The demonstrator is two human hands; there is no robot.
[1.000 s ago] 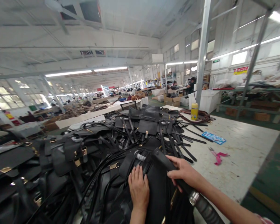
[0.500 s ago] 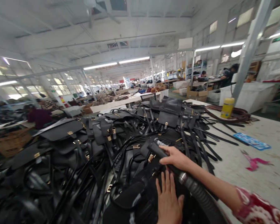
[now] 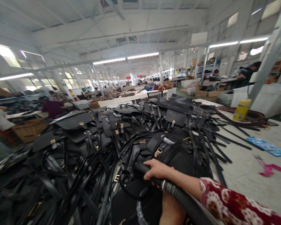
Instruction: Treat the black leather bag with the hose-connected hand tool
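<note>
Left hand (image 3: 172, 212) mostly hidden under hose (image 3: 184, 200), fingers unseen.

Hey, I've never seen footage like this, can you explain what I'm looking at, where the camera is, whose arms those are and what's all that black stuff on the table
The camera sits on a person's head and looks forward and down, so the arms at the bottom are that person's own. There is no machine, only two bare hands. The right hand, on an arm in a red flowered sleeve, has its fingers wrapped around a black nozzle joined to a ribbed grey hose. The left hand shows only partly below the hose, resting on a black bag; what its fingers do is hidden. The white table carries a big heap of black leather bags with gold clasps and long straps. To the right lie a yellow bottle, a blue packet and pink scissors. Other people work at distant benches.
</note>
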